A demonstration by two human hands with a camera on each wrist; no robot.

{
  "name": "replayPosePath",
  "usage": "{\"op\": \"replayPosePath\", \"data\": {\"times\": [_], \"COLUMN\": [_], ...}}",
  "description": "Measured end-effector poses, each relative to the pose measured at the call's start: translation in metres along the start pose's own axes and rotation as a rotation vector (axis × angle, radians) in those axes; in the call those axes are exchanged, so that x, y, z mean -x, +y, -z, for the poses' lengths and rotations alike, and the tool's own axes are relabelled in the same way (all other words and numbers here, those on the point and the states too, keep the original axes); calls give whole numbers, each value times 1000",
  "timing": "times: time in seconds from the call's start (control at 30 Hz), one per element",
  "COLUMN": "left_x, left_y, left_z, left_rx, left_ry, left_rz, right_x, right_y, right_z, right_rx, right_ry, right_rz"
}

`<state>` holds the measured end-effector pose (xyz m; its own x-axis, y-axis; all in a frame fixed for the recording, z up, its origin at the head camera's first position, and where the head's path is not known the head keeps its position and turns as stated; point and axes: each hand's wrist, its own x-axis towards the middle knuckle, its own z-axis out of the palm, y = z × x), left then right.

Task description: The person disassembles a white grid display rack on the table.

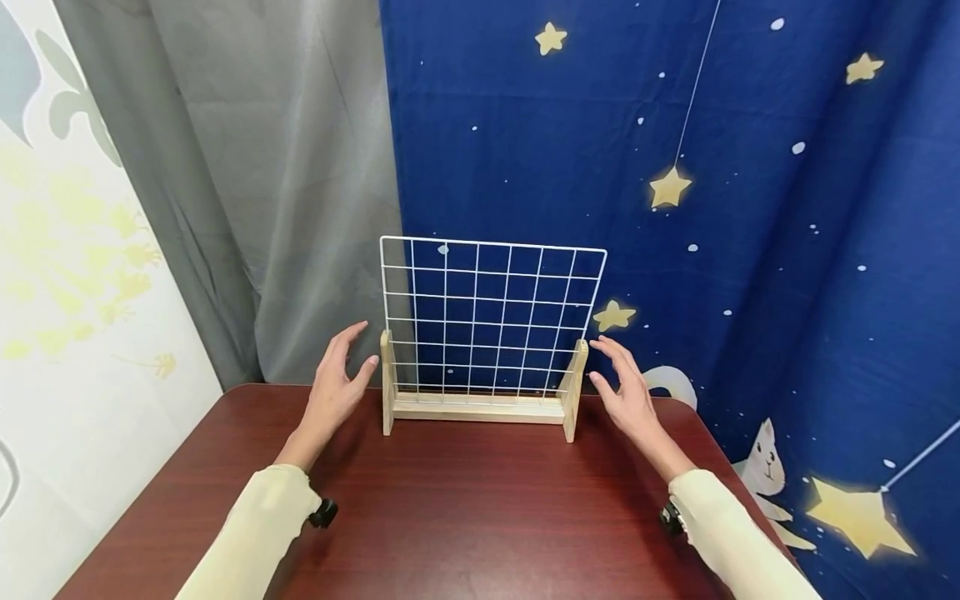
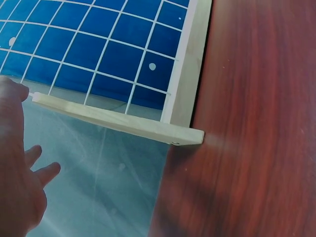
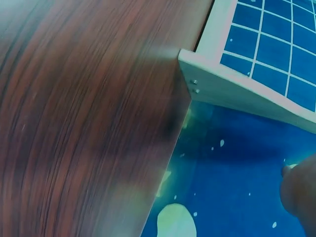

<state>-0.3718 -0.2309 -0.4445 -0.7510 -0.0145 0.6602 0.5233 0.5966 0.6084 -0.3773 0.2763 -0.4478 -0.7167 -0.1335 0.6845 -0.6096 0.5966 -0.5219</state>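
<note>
A white wire grid panel (image 1: pixel 492 243) stands upright in a pale wooden stand (image 1: pixel 480 413) near the table's far edge. The stand has a side post at each end, joined by a low crossbar. My left hand (image 1: pixel 333 387) is held just left of the left post (image 2: pixel 118 121), fingers loosely bent, with nothing in it. On the other side, my right hand (image 1: pixel 628 398) hovers beside the right post (image 1: pixel 573 392), also holding nothing. In the right wrist view two screw heads show on that post, and only part of the right hand (image 3: pixel 300 195) is visible.
A dark red wood-grain table (image 1: pixel 465 508) lies under the stand. Behind it hang a grey curtain (image 1: pixel 300 167) and a blue curtain (image 1: pixel 525 150) with yellow stars. A pale patterned cloth (image 1: pixel 75 333) is at the left. Each wrist wears a black strap-on device.
</note>
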Motion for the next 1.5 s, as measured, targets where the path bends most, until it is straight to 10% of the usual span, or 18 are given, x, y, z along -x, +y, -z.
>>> {"op": "replayPosePath", "data": {"times": [0.53, 1.23, 1.5], "left_x": [-16, -22, -26], "left_y": [-7, 20, 15], "left_z": [-12, -13, -18], "left_rx": [210, 380, 412], "left_ry": [-26, 4, 31], "left_rz": [3, 31, 40], "right_x": [-15, -16, -17], "right_y": [1, -3, -20], "right_z": [-25, -33, -29], "right_rx": [-246, -133, -291], "right_ry": [29, 109, 122], "right_rz": [-38, -40, -99]}}
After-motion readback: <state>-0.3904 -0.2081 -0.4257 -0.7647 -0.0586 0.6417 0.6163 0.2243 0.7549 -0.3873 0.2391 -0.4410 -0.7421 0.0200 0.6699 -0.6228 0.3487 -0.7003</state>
